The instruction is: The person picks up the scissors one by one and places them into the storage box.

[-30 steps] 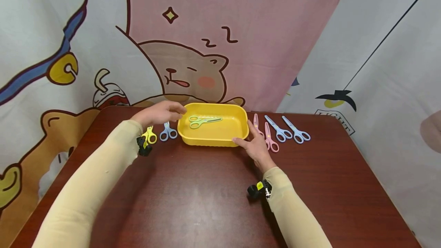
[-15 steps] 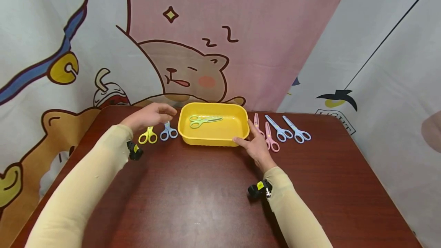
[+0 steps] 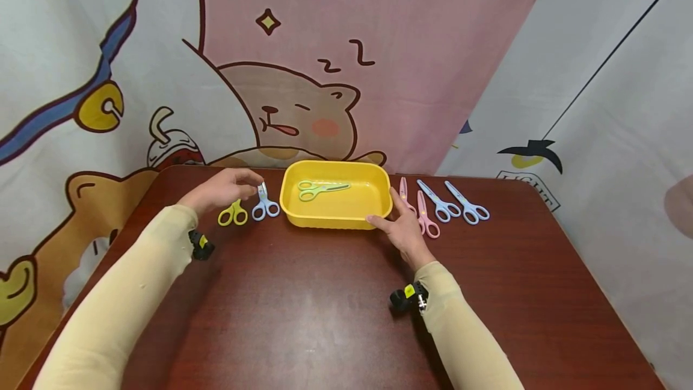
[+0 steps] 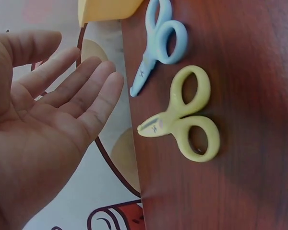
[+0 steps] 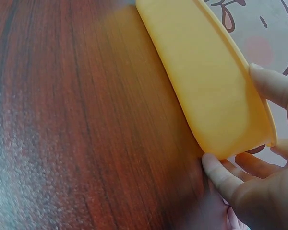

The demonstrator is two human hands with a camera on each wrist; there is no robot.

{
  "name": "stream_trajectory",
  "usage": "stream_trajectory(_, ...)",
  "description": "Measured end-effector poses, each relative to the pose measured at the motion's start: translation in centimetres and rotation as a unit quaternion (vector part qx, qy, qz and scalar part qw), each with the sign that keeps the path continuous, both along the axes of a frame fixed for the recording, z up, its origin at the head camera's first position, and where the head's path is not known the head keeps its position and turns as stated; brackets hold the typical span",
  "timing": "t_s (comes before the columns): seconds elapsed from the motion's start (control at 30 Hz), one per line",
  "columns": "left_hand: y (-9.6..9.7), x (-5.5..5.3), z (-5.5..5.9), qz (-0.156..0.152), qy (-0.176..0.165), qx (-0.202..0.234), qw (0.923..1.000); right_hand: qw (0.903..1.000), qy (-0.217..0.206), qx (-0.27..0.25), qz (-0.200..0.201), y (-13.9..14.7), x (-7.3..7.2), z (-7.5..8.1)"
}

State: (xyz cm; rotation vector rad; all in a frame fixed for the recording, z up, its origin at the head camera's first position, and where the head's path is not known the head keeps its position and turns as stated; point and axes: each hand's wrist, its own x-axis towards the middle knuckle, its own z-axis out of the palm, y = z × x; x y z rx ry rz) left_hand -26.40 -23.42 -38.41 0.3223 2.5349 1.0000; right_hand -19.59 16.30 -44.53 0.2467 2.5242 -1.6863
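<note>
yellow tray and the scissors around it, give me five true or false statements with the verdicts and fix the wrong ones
1. One pair of green scissors lies inside the yellow tray. True.
2. The left hand grips the yellow scissors. False: that hand holds nothing, and those scissors lie on the table.
3. The right hand holds the tray at a near corner. True.
4. Both pairs of pink scissors lie left of the tray in the head view. False: they lie to its right.
5. Three pairs of light blue scissors lie outside the tray. True.
</note>
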Motion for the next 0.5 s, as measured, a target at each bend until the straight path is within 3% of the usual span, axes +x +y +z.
stream_trajectory(0.3, -1.0, 0.4, -0.9, 0.028, 0.007, -0.017, 0.9994, 1.0, -0.002, 0.006, 0.0, 0.0, 0.1, 0.1)
stream_trajectory(0.5, -1.8, 0.7, -1.2, 0.027, 0.031, -0.037, 0.9985, 0.9999, 0.002, 0.013, 0.003, 0.0, 0.1, 0.2)
